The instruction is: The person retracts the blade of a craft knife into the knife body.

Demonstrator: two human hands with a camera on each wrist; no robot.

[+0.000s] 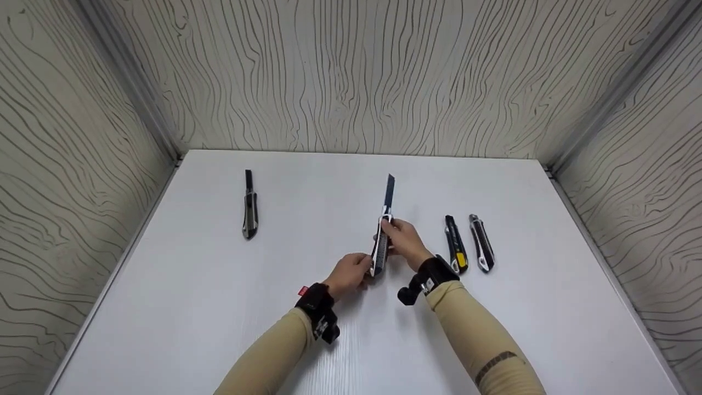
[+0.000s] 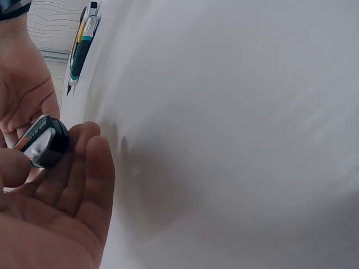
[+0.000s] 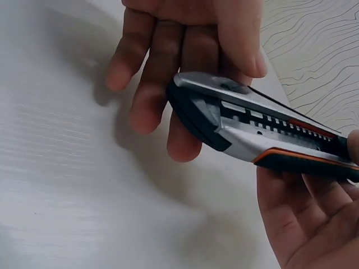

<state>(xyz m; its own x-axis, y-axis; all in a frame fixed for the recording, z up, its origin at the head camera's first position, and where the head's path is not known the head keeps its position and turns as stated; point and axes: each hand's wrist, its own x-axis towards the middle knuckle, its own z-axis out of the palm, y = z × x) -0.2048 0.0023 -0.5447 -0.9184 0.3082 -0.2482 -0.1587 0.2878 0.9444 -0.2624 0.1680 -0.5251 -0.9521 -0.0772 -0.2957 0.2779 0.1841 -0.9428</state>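
Utility knife (image 1: 380, 252) at centre, blade (image 1: 390, 189) extended, gripped by right hand (image 1: 405, 240), left hand (image 1: 350, 272) loose-fingered at its near end; left-side knife (image 1: 250, 214) likewise extended, yellow-marked knife (image 1: 456, 247) and silver-edged knife (image 1: 482, 244) at right seemingly unextended yet

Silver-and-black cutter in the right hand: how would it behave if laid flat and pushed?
The cutter is likely stiff: blade and handle run straight. Its long, contoured shape would probably slide or pivot rather than roll. The thin blade, far extended, might snap if loaded sideways.
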